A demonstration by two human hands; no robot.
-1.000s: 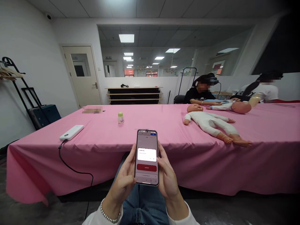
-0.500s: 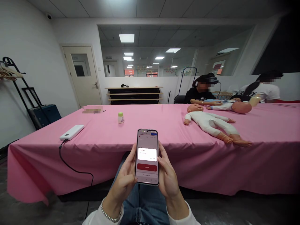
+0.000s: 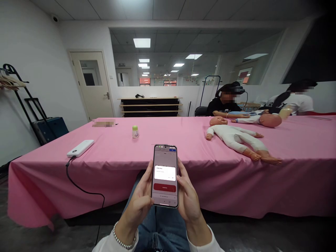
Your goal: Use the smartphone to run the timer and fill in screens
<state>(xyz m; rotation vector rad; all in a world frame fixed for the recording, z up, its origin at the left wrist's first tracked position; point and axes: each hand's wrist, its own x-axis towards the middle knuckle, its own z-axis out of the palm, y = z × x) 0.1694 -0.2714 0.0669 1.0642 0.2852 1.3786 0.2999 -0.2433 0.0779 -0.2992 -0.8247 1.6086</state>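
Observation:
A smartphone [image 3: 164,196] is held upright above my lap, in front of the table's edge. Its lit screen shows a white pop-up box over a greyed page with a red button. My left hand [image 3: 140,199] wraps the phone's left side, its thumb at the lower corner. On the right side, my right hand [image 3: 189,196] grips the phone, with the thumb by the edge near the pop-up. The fingers behind the phone are partly hidden. Beyond it, a small white bottle with a green cap [image 3: 135,132] stands on the pink tablecloth [image 3: 173,131].
A white power bank [image 3: 80,148] with a black cable lies at the left. A baby doll in white clothes [image 3: 231,134] lies on the right, its feet near the front edge. Behind it, a person in black [image 3: 223,105] handles another doll [image 3: 270,120]. A second person [image 3: 301,101] sits farther right.

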